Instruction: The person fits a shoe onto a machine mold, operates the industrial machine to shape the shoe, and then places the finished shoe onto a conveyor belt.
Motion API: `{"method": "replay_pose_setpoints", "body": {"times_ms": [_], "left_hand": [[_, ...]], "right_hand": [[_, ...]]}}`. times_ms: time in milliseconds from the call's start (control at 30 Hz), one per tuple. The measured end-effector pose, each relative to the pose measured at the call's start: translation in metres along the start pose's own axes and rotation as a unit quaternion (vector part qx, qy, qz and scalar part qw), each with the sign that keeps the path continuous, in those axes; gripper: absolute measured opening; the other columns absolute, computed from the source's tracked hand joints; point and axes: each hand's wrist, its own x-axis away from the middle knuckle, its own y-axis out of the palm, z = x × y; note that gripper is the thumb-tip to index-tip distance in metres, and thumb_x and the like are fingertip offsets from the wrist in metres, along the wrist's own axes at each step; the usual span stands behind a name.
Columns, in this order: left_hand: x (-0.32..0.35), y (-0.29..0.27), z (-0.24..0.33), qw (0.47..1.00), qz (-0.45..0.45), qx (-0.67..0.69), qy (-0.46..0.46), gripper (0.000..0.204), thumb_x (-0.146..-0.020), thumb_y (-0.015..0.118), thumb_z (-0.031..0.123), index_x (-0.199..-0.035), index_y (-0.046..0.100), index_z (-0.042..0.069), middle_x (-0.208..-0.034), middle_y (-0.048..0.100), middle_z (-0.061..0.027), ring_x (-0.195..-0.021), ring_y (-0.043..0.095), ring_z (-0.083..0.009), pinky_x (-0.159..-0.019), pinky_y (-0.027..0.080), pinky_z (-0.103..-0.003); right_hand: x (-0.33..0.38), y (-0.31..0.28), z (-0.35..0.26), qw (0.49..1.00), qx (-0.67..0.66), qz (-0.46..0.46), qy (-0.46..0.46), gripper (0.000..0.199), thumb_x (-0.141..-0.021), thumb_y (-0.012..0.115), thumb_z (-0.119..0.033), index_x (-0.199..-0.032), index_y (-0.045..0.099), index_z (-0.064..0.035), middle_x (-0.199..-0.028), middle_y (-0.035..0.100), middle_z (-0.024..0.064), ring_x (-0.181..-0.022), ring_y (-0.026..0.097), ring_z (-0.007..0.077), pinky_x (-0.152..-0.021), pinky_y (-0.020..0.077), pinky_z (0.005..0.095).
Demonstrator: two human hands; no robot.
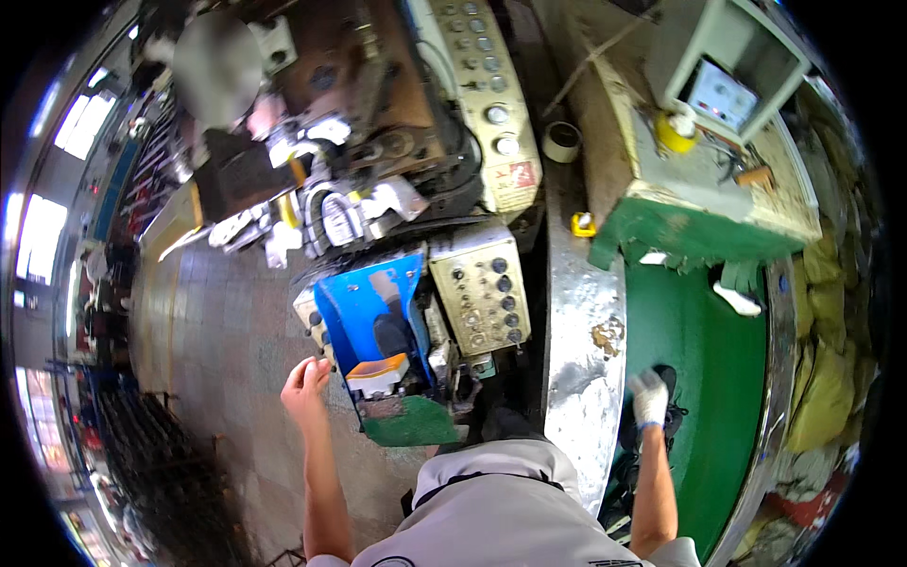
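Black shoe upper point(671, 402) lay on the green surface point(718, 340) at about four o'clock in the view, partly hidden under the right hand point(649, 397). That hand wore a white glove and pressed down on the dark piece with its fingers curled over it, grasping it against the green cover. A curved metal band point(581, 359) edged the surface on its nine o'clock side, with a rusty patch near its middle.

The left hand point(306, 386) was bare and hung at about seven o'clock, its fingers loosely bent and holding nothing, just beside the blue machine housing point(359, 312). An orange and white part point(378, 371) sat low in that housing, above a small green pad point(408, 425). At the housing's three o'clock side stood a beige control panel point(482, 288) with rows of dark knobs.

Toward one o'clock, a pale cabinet point(727, 76) with a small screen stood on a worn bench top point(680, 170), with a yellow roll point(675, 130) close by. A roll of tape point(561, 142) rested near twelve o'clock.
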Motion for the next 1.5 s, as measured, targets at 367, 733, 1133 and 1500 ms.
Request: {"method": "replay_pose_setpoints", "body": {"times_ms": [367,733,1133,1500], "left_hand": [[-0.104,0.065,-0.13,0.958,-0.255,-0.127,0.03,0.068,-0.079,0.084,0.015,-0.139,0.057,-0.001,-0.138,0.061,-0.0236,-0.128,0.06,-0.0315,-0.107,0.046,-0.037],[-0.114,0.057,-0.112,0.868,-0.379,-0.321,0.005,0.067,-0.064,0.091,0.027,-0.119,0.067,-0.003,-0.112,0.069,-0.0244,-0.108,0.066,-0.0371,-0.093,0.052,-0.044],[-0.106,-0.024,0.013,0.984,-0.043,-0.145,0.099,0.044,-0.063,0.089,0.008,-0.103,0.072,-0.001,-0.093,0.074,-0.01,-0.083,0.069,-0.0189,-0.079,0.056,-0.033],[-0.062,-0.018,0.103,0.964,-0.115,0.24,-0.003,0.038,-0.079,0.072,0.005,-0.113,0.067,-0.011,-0.097,0.073,-0.0092,-0.083,0.07,-0.0199,-0.078,0.055,-0.029]], "right_hand": [[0.103,0.101,-0.029,0.971,0.046,-0.233,0.03,0.072,-0.086,0.075,-0.02,-0.143,0.045,0.013,-0.135,0.06,0.0291,-0.127,0.06,0.0323,-0.107,0.0474,0.0367],[0.118,0.11,-0.037,0.988,-0.03,-0.14,0.063,0.066,-0.085,0.075,-0.018,-0.14,0.051,0.0099,-0.13,0.066,0.0193,-0.108,0.068,0.0217,-0.081,0.0537,0.029],[0.122,0.148,-0.136,0.978,-0.083,-0.191,-0.034,0.069,-0.087,0.073,-0.013,-0.143,0.044,0.0142,-0.137,0.06,0.0279,-0.124,0.062,0.0281,-0.104,0.0494,0.0355],[0.183,0.145,-0.322,0.869,-0.055,-0.236,-0.432,0.107,-0.069,0.092,-0.018,-0.156,0.032,-0.0034,-0.154,0.045,0.0208,-0.144,0.042,0.0295,-0.117,0.0365,0.0378]]}}
